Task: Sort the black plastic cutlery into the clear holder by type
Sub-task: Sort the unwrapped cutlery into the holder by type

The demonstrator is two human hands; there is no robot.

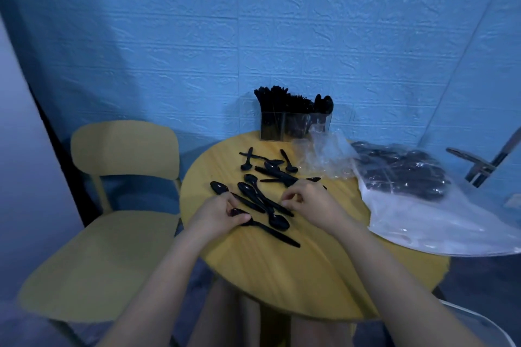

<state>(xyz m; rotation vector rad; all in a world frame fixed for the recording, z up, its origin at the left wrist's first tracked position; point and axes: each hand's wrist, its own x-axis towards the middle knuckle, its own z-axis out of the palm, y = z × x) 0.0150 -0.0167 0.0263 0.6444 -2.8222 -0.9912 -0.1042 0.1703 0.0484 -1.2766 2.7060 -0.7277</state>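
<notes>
Both hands work the spoon pile (pixel 262 191): left hand (pixel 218 213) pinches one spoon (pixel 263 228), right hand (pixel 308 200) curls over handles, holding unclear; overlapping pieces may snag and scatter.

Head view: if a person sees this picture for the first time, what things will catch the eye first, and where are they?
The eye goes first to the black spoons scattered across the middle of the round wooden table, where the left hand pinches one and the right hand reaches among them with curled fingers. At the table's far edge stands the clear holder, already packed with black cutlery. A large clear bag of more cutlery lies on the right.
</notes>
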